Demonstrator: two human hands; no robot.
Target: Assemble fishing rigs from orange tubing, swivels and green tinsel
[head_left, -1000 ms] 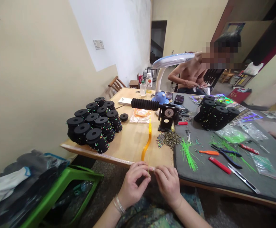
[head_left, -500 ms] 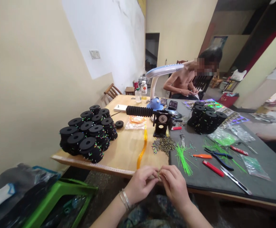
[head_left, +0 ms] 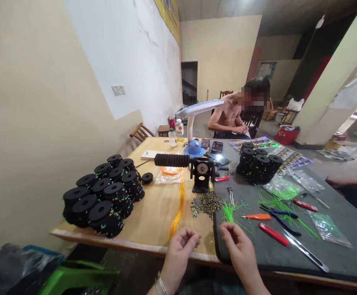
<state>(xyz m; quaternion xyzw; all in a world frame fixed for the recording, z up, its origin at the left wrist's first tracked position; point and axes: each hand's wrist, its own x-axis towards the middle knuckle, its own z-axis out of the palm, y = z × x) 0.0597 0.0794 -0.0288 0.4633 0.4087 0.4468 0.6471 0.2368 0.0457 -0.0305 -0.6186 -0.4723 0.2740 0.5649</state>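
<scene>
My left hand [head_left: 182, 249] is over the table's front edge, thumb and fingertips pinched together; anything between them is too small to name. Apart from it, to the right, my right hand [head_left: 240, 249] has its fingers curled to the thumb at the lower end of the green strands [head_left: 229, 212]. Whether those fingertips hold a strand is unclear. Ahead of both hands lies a pile of small brass-coloured and dark beads [head_left: 209, 205]. An orange-yellow bundle of strands [head_left: 180, 203] runs down the table beside my left fingers.
Black foam spools [head_left: 101, 211] are stacked at left, more [head_left: 258, 166] at right. A black winding device [head_left: 202, 174] stands mid-table before a blue lamp [head_left: 194, 147]. Pliers [head_left: 284, 219], a red-handled tool [head_left: 273, 234] and tweezers [head_left: 307, 252] lie right. Opposite sits another person [head_left: 227, 116].
My hands, together at the table edge before, have moved apart. The right one has gone toward the green strands. The camera view has tilted up and shifted right.
</scene>
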